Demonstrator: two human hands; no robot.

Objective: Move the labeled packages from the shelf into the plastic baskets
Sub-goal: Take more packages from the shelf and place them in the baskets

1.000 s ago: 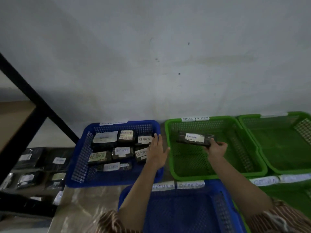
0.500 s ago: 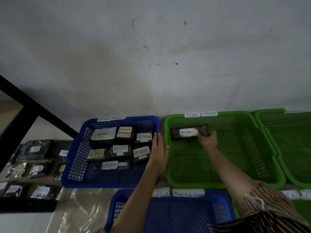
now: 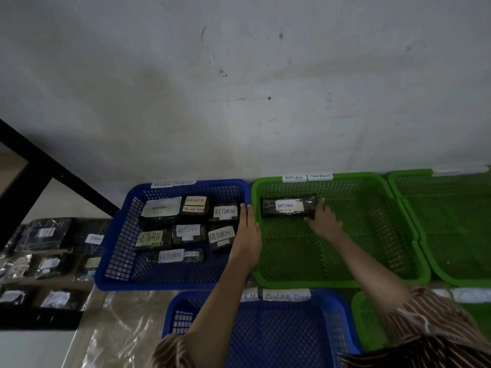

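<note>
From the head camera, your right hand (image 3: 324,221) reaches into the green basket (image 3: 340,281) and touches the right end of a dark package (image 3: 289,206) with a white label reading RETURN. The package lies flat in the far left corner of that basket; your fingers rest against its end, but whether they pinch it you cannot tell from here. Your left hand (image 3: 248,235) lies with straight fingers, held together, on the right wall of the blue basket (image 3: 117,264), holding nothing.

The blue basket holds seven labeled packages (image 3: 186,227), most marked RETURN, laid in rows on its floor. White tags on the far rims of both baskets read RETURN and OVERDUE. To your left, the dark shelf (image 3: 39,317) carries more labeled packages (image 3: 50,264) in plastic wrap. Near you sits a second blue basket (image 3: 276,335), its far rim tagged as well, and further green baskets (image 3: 451,235) stand on the right.
</note>
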